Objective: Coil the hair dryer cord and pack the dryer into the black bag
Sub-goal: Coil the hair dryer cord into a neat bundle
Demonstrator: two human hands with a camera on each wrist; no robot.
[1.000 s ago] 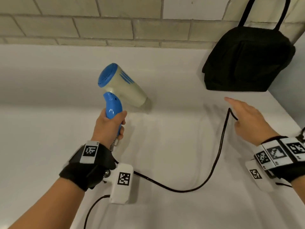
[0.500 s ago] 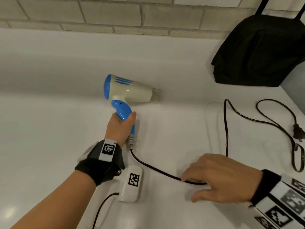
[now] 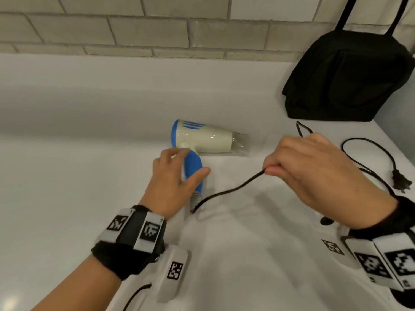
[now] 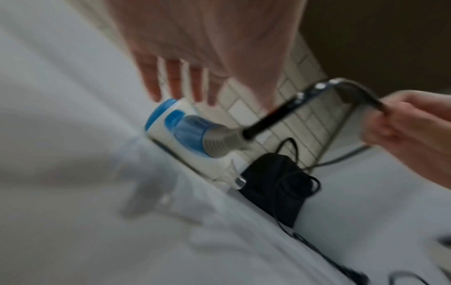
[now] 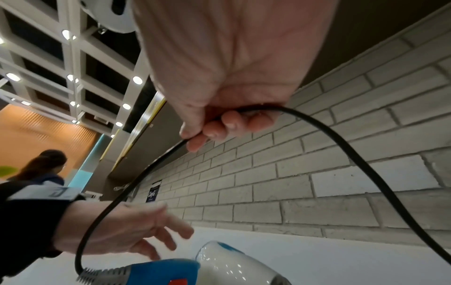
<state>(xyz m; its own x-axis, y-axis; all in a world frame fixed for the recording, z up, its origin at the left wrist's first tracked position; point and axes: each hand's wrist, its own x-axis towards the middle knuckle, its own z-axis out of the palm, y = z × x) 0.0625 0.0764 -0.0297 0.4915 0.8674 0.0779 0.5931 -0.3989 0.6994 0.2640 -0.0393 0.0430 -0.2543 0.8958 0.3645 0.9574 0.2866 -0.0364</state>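
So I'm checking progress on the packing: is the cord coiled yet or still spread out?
Spread out. The cord trails loose across the counter to its plug; the right hand grips one stretch.

Bare tabletop (image 3: pixel 67 187) lies left of the hair dryer (image 3: pixel 202 139). To the right, loose cord (image 3: pixel 370 158) and its plug (image 3: pixel 400 181) lie before the black bag (image 3: pixel 348 81).

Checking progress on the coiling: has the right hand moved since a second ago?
Yes. The right hand has lifted the black power cord off the white counter, nearer the blue-and-cream hair dryer.
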